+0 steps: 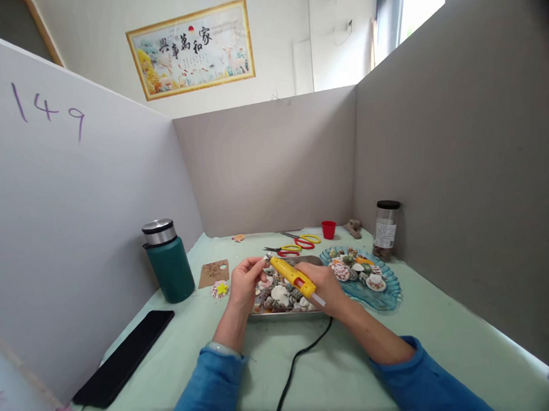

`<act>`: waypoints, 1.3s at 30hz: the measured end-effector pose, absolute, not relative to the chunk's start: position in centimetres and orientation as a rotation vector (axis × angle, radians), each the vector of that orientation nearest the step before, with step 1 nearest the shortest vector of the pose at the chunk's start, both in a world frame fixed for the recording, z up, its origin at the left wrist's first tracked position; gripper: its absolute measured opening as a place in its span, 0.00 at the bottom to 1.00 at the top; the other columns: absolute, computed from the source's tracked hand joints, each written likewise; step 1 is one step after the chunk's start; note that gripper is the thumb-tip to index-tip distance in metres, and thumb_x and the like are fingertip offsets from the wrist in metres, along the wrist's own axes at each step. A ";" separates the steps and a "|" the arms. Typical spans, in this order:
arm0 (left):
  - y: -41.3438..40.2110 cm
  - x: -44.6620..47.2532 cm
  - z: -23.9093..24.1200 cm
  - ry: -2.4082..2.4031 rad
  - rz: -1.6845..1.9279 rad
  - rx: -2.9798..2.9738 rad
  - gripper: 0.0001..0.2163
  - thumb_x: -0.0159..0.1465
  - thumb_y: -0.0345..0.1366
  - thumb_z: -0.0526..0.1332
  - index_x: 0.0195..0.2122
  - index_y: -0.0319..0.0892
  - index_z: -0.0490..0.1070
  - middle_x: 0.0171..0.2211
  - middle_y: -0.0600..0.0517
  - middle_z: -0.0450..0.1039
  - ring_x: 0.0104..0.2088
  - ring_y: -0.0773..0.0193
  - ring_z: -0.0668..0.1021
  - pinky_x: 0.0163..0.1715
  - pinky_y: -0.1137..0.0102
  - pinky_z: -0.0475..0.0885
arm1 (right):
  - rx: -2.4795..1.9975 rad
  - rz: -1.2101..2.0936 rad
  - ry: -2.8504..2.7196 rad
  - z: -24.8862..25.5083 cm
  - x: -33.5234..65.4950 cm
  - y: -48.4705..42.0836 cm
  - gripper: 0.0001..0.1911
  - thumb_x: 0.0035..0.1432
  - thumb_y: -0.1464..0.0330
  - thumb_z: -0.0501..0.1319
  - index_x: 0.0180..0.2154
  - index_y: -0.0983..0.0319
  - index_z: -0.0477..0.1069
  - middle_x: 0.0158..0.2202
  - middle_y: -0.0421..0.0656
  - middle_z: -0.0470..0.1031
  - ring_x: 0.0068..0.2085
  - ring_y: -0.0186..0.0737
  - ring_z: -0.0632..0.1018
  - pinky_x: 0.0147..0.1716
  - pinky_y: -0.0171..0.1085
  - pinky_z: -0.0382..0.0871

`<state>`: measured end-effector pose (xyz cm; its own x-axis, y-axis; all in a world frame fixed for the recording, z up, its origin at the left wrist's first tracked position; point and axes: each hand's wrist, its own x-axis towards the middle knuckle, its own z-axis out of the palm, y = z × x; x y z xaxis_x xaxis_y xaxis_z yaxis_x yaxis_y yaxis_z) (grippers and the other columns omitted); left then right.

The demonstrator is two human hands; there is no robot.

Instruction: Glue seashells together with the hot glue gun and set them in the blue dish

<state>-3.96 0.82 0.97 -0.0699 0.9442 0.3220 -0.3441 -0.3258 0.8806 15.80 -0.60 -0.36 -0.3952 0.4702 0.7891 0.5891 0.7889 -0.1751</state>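
Observation:
My right hand [323, 283] is wrapped round a yellow hot glue gun [292, 275], with a clear glue stick [318, 299] jutting from its rear end. The gun's metal nozzle points up and left, close to the fingertips of my left hand [247, 281]. Those fingers are pinched together at the nozzle; a small pale piece seems to be between them, too small to name. Below both hands lies a metal tray [285, 316] full of shells [280, 293], partly covered by the gun and my hands.
Right of the tray is a blue glass plate [386, 298] of shells. Behind lie two pairs of scissors [305, 243], a red cup [329, 229] and a jar [386, 231]. A green flask [170, 267], brown card [213, 274] and black phone-like slab [125, 357] lie left. A black cord [294, 368] runs frontward.

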 end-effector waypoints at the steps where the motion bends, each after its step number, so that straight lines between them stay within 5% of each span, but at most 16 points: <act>1: 0.8 -4.0 0.9 0.763 1.604 1.162 0.13 0.47 0.38 0.71 0.29 0.36 0.74 0.25 0.52 0.75 0.17 0.75 0.68 0.20 0.76 0.64 | -0.803 -0.165 -2.048 -0.2 15.8 -0.7 0.07 0.57 0.71 0.53 0.33 0.62 0.68 0.27 0.43 0.74 0.27 0.36 0.73 0.27 0.33 0.59; 39: 1.0 -4.0 0.8 0.789 1.614 1.192 0.12 0.48 0.39 0.71 0.28 0.36 0.74 0.25 0.51 0.75 0.16 0.75 0.67 0.20 0.76 0.63 | -0.825 -0.120 -2.083 0.0 16.2 -0.6 0.06 0.56 0.71 0.53 0.33 0.62 0.68 0.27 0.42 0.73 0.27 0.36 0.72 0.28 0.32 0.58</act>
